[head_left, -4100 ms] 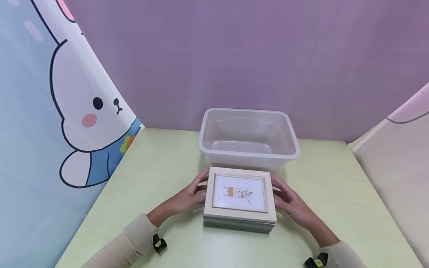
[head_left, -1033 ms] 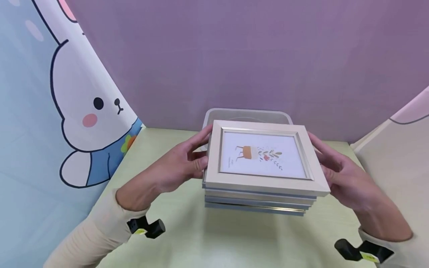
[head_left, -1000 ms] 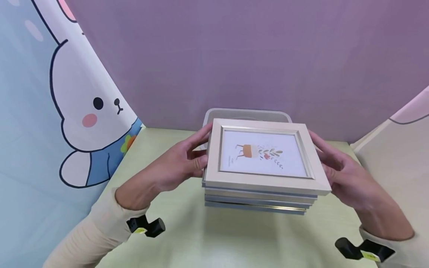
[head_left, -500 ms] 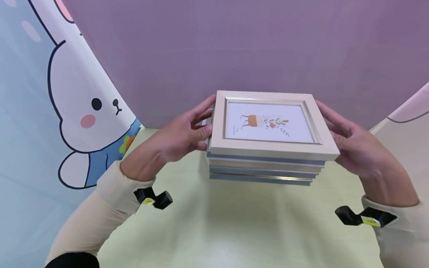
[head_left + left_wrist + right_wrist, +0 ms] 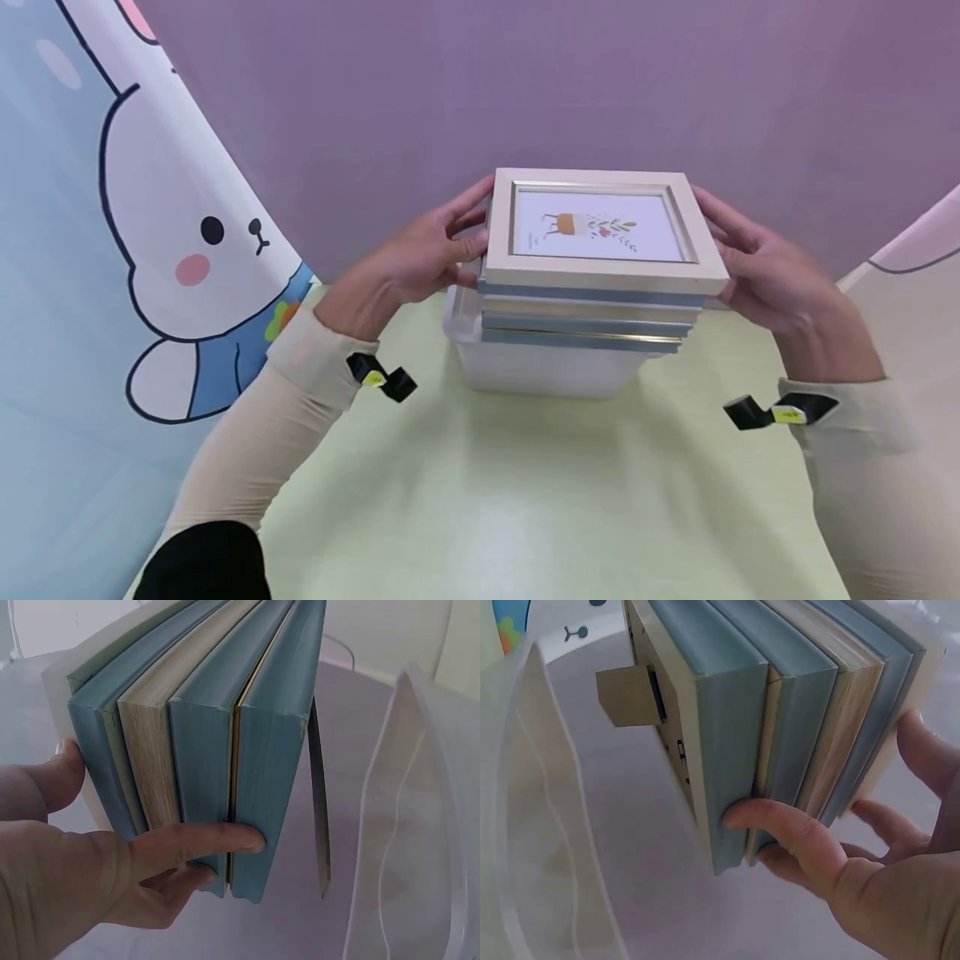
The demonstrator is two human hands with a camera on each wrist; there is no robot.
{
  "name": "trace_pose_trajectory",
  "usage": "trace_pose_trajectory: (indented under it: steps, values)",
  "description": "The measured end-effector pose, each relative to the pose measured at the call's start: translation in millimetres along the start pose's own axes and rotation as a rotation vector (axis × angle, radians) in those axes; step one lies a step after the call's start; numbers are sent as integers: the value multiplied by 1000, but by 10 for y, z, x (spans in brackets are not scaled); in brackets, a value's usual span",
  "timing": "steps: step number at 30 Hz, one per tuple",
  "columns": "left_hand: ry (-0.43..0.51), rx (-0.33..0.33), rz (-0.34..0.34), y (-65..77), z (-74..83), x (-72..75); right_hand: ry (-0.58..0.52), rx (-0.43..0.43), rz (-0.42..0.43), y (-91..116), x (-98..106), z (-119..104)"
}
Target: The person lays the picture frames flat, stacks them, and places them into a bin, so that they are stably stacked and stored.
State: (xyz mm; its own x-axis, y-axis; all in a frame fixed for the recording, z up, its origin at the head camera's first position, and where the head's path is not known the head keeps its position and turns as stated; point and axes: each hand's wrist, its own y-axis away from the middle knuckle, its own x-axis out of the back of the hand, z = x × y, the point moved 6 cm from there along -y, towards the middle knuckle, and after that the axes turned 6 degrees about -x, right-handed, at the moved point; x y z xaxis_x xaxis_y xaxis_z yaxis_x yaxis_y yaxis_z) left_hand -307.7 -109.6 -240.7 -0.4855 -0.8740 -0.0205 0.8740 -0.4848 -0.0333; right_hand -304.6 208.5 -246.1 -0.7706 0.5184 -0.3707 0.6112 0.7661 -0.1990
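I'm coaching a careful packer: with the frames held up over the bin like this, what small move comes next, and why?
Probably lower the stack of frames straight down. Left hand and right hand grip its ends, it looks level, and it hangs over the bin, not yet inside.

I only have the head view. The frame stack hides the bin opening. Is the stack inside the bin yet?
Observer: Not yet. Both wrist views show the stack above the bin, clear of its rim.
Operator: How many frames are in it? I count maybe three edges.
Observer: About five edges show side by side in the left wrist view.
Operator: Anything under the bottom frame?
Observer: The right wrist view shows a back stand flap sticking out from the bottom frame.
Operator: Are fingers underneath?
Observer: Yes: the left hand has a finger across the stack's edges, and the right hand hooks its fingers under the lowest frames.
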Motion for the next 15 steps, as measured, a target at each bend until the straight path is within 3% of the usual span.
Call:
trace_pose_trajectory:
  steps: [10, 15]
  values:
    - [19, 10, 29, -343, -260, 186, -70, -1, 110, -180, 420, 215]
    - [57, 27, 38, -530, -519, 303, -67, -21, 184, -243, 647, 395]
